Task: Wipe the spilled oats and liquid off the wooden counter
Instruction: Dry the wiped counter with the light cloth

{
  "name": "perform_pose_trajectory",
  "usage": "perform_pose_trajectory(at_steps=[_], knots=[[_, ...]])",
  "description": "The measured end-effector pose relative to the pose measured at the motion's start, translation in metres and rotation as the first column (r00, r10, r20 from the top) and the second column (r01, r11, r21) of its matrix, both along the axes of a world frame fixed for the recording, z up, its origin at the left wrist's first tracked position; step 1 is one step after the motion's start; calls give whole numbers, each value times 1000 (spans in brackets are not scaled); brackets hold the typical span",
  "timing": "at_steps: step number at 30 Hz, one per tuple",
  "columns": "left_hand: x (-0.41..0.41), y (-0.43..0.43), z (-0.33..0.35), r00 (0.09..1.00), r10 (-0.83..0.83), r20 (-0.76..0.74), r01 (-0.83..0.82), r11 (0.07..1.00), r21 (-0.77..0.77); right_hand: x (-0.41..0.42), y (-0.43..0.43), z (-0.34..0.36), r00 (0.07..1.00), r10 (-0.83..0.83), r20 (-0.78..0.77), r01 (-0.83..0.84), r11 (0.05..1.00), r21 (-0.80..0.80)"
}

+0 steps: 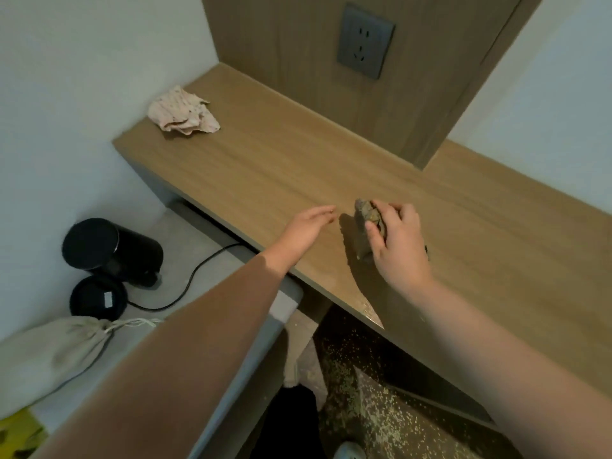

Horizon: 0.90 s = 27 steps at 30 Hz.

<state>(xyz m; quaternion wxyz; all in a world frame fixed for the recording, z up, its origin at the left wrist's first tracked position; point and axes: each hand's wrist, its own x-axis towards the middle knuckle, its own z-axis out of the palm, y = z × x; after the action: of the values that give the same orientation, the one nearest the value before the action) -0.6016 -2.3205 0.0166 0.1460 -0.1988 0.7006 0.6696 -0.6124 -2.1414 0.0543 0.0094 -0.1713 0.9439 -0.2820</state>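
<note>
Your right hand (395,241) grips a soiled wad (366,215) at the counter (265,160). Your left hand (309,226) lies beside it, fingers straight and empty. A wet patch (370,311) glistens at the front edge, toward you and nearer your right hand.

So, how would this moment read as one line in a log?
right hand: grips soiled wad on wooden counter | left hand: open beside wad | crumpled cloth: far corner | oats: scattered below counter
</note>
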Motion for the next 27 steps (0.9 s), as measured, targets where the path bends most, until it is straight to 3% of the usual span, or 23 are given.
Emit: perform_pose_trajectory(at_steps=[2,3,7,11,14,16,18,20,22,24,27], knots=[[-8,-27,17,994,40,100,-66,961,268,-23,-40,10,997,74,8,-74,997,3],[-12,-44,24,990,48,136,-90,942,324,-35,-61,15,993,115,8,-115,993,10],[-39,-115,41,987,68,145,-116,929,352,-81,-146,36,963,266,41,-268,962,47],[-73,-178,56,967,217,136,-251,909,333,-130,-226,43,929,369,34,-371,925,85],[-104,-228,66,936,345,65,-351,927,135,-176,-280,39,907,421,-4,-416,896,156],[-120,-266,64,920,385,-78,-393,904,-170,-208,-316,37,905,421,-57,-402,893,200],[-129,-303,55,930,326,-169,-365,772,-521,-239,-350,34,919,382,-96,-351,905,239],[-130,-331,39,980,188,-70,-165,561,-811,-262,-377,28,942,328,-67,-291,902,319],[-128,-349,23,977,71,199,147,448,-882,-270,-392,17,953,303,13,-280,864,418],[-127,-356,8,921,-17,390,361,416,-834,-263,-395,4,942,331,57,-320,829,458],[-123,-356,2,920,-74,386,386,359,-850,-241,-383,-11,912,403,79,-398,821,410]])
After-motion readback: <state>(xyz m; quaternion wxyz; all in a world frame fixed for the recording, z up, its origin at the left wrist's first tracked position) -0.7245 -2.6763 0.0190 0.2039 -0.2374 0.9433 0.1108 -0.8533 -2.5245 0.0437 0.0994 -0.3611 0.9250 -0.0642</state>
